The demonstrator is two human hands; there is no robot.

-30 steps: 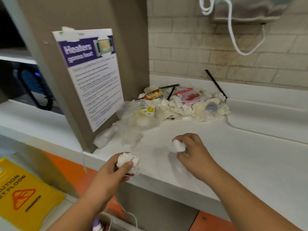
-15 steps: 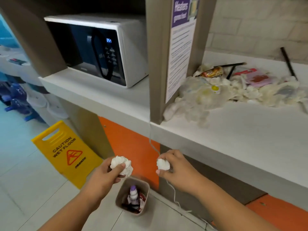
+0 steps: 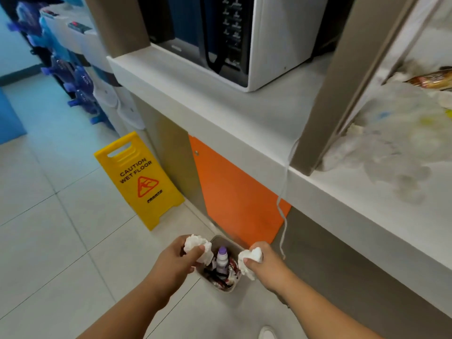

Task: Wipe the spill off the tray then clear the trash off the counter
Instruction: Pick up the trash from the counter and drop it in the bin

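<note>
— What has moved?
— Both my arms have dropped from worktop height, down to the bin on the floor.
— And your fingers?
— My left hand curls its fingers round one crumpled tissue wad. My right hand pinches a second wad. Both hang just over the bin's rim.
— The other trash?
— The trash heap still lies on the worktop, up to my right.

White tissue wads; yellow floor sign; orange panel; purple-capped bottle.
</note>
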